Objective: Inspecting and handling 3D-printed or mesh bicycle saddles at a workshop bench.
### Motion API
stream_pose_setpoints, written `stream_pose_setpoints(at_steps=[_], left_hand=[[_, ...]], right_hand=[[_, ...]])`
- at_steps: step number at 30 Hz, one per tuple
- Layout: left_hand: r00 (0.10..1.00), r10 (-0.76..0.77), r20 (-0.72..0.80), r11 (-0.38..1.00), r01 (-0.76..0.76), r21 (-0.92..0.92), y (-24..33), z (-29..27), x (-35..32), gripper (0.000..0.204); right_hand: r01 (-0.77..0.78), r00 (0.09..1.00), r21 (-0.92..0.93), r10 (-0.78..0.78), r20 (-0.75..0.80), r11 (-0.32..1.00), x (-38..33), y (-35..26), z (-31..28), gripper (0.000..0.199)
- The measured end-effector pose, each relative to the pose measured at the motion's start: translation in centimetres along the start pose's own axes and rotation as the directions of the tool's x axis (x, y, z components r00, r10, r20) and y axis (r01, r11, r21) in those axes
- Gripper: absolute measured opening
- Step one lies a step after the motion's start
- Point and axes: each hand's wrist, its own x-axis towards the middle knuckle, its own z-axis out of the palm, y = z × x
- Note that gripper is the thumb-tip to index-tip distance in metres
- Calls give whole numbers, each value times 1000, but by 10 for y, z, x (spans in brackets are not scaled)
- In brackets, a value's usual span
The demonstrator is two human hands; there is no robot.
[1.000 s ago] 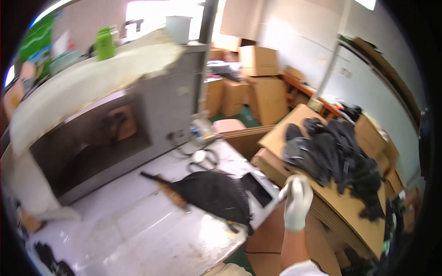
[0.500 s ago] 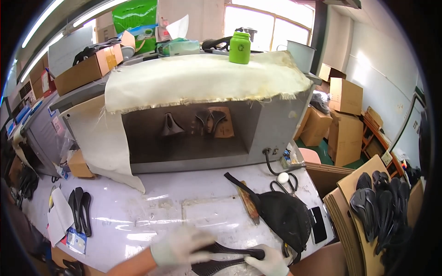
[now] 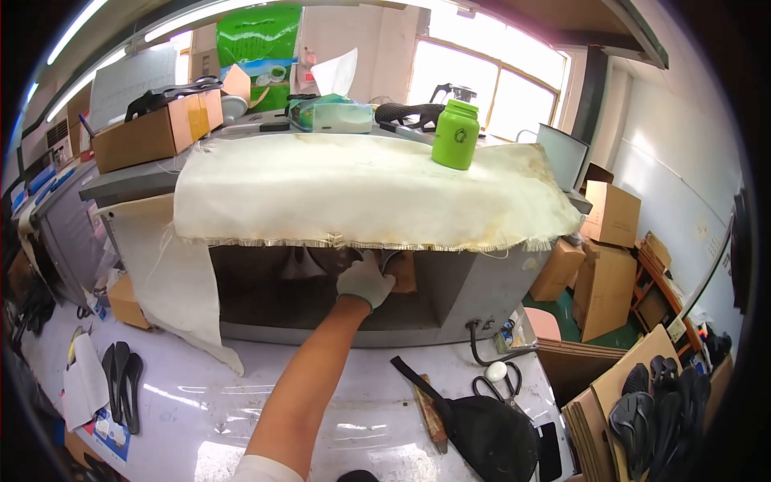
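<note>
My left hand (image 3: 365, 283), in a pale glove, reaches into the grey open-fronted metal box (image 3: 281, 331). Its thumb and fingers close about a black bicycle saddle (image 3: 389, 259) inside; the hand and the cloth above hide much of it. To the left of my hand, another saddle (image 3: 300, 265) stands in the box, its top hidden by the hanging cream cloth (image 3: 345, 189). At the bottom edge shows a bit of a black object (image 3: 357, 476), mostly cut off. My right hand is out of the picture.
A black pouch (image 3: 494, 418), scissors (image 3: 507, 381), a wooden-handled tool (image 3: 431, 418) and a phone (image 3: 548, 452) lie right. Several long black parts (image 3: 120, 386) lie left. A green jar (image 3: 456, 136) stands on the cloth. Black saddles (image 3: 634, 418) rest on cardboard at right.
My left hand has left the black saddle above the table and moved forward into the box. The right hand has gone out of view. The whole view has tilted upward.
</note>
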Motion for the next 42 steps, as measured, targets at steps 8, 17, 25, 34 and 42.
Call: stream_pose_setpoints(at_steps=[8,17,25,34,42], left_hand=[[912,330,-245,938,-346,-23,-39,-105,-162,62],[987,13,-159,964,-54,-261,-124,-145,-489,51],[904,-194,-382,890,-2,-456,-146,-102,-518,36],[909,-241,-340,919,101,-380,-149,-110,-524,31],[864,-215,-455,922,26,-386,-146,-104,-514,24]], right_hand=[[234,928,164,-170,-332,958,-18,-67,-33,43],[402,864,528,-118,-490,748,199,-161,17,30],[492,823,603,-107,-558,628,436,-183,1,44],[-120,992,791,108,68,600,429,-193,119,35],[173,966,615,-11,-258,769,451,-184,153,47]])
